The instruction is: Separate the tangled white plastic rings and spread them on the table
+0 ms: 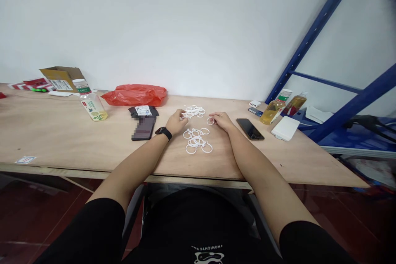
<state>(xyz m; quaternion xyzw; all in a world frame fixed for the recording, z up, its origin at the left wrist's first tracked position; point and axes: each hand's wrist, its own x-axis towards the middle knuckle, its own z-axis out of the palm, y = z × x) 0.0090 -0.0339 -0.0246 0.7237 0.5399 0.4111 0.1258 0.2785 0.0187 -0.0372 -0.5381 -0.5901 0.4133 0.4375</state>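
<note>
Two heaps of white plastic rings lie on the plywood table [62, 136]: a far heap [194, 111] and a near heap [196, 141]. My left hand [176, 121], with a black watch on the wrist, has its fingers closed on a ring at the left edge of the far heap. My right hand [222, 121] pinches a single white ring [210, 121] just to the right of the heaps. Both forearms rest on the table.
A dark phone [250, 128], a white power bank [285, 128] and two bottles of yellow drink [274, 109] lie to the right. On the left are a black pouch [143, 126], a red plastic bag [136, 95], a bottle [90, 103] and a cardboard box [61, 77]. Blue shelving [340, 103] stands at right.
</note>
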